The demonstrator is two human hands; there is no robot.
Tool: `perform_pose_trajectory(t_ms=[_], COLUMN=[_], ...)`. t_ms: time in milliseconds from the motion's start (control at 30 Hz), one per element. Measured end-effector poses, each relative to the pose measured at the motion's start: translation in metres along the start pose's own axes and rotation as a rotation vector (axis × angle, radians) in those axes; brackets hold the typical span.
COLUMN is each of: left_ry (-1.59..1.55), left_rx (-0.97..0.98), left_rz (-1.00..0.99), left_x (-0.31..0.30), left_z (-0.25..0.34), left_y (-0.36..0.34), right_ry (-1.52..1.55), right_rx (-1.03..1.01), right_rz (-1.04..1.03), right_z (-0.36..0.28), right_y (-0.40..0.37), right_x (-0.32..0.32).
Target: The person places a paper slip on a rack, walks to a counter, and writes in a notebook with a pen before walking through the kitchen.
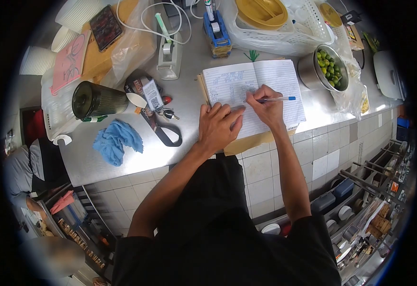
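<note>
An open lined notebook (280, 78) lies on the steel table with blue handwriting on its left page and upper middle. My right hand (266, 106) grips a clear pen with a blue end (284, 99), its tip near the page by the centre fold. Across the notebook's lower left page rests my left hand (220, 125), palm down with the fingers spread a little, holding nothing. Beneath the notebook a brown cover or cardboard (249, 144) sticks out at the lower edge.
Left of the notebook are keys on a lanyard (169, 136), a blue cloth (115, 140) and a dark ribbed container (101, 100). Tape dispensers (170, 59) stand behind. A steel pot of green limes (330, 69) is at right. Another person's arm (34, 205) shows at far left.
</note>
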State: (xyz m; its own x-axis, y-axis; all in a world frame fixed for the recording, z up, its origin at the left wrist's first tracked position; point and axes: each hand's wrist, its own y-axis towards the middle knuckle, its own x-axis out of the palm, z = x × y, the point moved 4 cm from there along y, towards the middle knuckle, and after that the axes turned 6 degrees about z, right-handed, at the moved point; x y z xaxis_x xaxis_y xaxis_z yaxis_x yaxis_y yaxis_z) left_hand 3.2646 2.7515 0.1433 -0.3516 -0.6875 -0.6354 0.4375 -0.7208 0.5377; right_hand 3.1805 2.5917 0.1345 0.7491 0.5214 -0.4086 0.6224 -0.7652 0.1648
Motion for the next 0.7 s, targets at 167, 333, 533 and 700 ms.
perform_pose_trajectory(t_ms=[167, 333, 533, 700], left_ry=[-0.001, 0.003, -0.007, -0.008], left_rx=[-0.002, -0.003, -0.011, -0.009], left_rz=[-0.002, -0.005, -0.004, 0.003], left_x=[0.0008, -0.0002, 0.0012, 0.0009], left_z=[-0.0001, -0.0003, -0.0008, -0.0017], left_y=[-0.0007, 0.0007, 0.0002, 0.0006], right_ry=[0.026, -0.001, -0.005, -0.032], right_rx=[0.014, -0.005, -0.023, -0.054], right_rz=[-0.001, 0.003, -0.020, -0.020], right_z=[0.0005, 0.0009, 0.0010, 0.0026], right_y=[-0.0004, -0.0004, 0.0000, 0.0000], right_x=[0.0003, 0.0015, 0.0014, 0.0008])
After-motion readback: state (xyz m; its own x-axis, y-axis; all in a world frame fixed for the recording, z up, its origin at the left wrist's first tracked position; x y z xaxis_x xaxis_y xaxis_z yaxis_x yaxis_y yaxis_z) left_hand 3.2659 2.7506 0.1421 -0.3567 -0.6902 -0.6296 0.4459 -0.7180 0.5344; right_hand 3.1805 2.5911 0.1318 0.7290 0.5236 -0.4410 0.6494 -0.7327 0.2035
